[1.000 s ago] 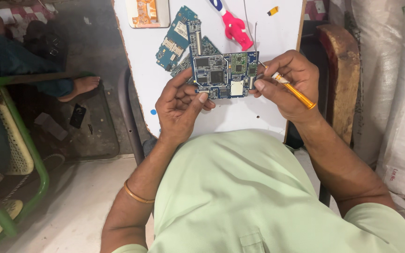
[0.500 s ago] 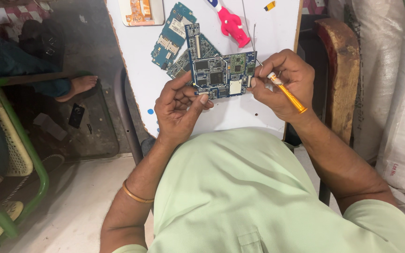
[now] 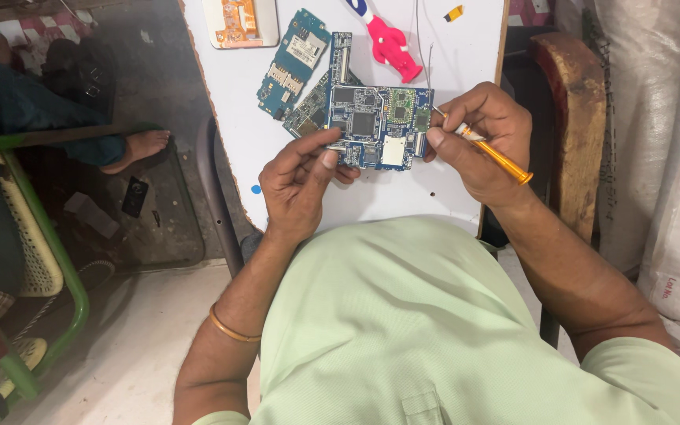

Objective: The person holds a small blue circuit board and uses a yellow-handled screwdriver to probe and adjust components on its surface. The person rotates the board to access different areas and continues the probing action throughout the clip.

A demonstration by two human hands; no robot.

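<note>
My left hand grips the lower left edge of a blue circuit board and holds it just above a white board. My right hand pinches an orange-handled screwdriver, its tip against the circuit board's right edge. Under the held board lies another blue circuit board, with a darker one partly hidden beneath. A pink and red toy-like tool rests just beyond.
An orange part in a white frame lies at the white board's far left corner, a small yellow piece at far right. A person's bare foot and a green chair frame are left; white sacks stand right.
The circuit board and both hands have shifted slightly up the view while the screwdriver tip stays at the board's right edge.
</note>
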